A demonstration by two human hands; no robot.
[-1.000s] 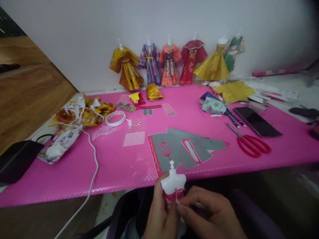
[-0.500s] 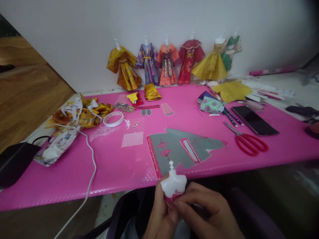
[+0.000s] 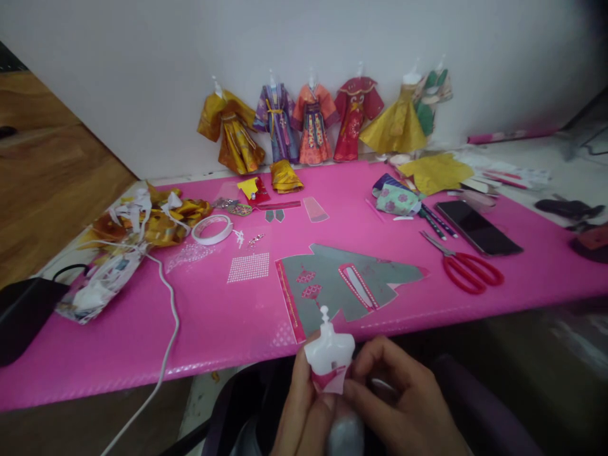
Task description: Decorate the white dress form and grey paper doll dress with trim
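A small white doll torso (image 3: 329, 349) with a thin knobbed neck stands upright in my left hand (image 3: 304, 402), whose fingers close round it from the left. A pink wrap (image 3: 330, 379) crosses its lower chest, and a lighter flap hangs loose at the front. My right hand (image 3: 401, 392) is at the torso's right side, thumb and forefinger bent with their tips close by the wrap's edge; anything between them is hidden. Just beyond, a grey-green paper garment cutout (image 3: 327, 278) with pink trim lies on the pink table cover (image 3: 213, 342).
Red-handled scissors (image 3: 468, 269), a black phone (image 3: 477, 227) and pens (image 3: 436, 223) lie at right. A white tape roll (image 3: 212, 229), a bead sheet (image 3: 248, 268) and gold scraps (image 3: 166, 228) are at left. Dressed doll forms (image 3: 313, 126) lean against the wall. A white cable (image 3: 173, 316) crosses the table's edge.
My right fingers have drawn back slightly rightward from the torso's front to its side. The pink wrap's lighter flap now shows at the front. The view has shifted slightly.
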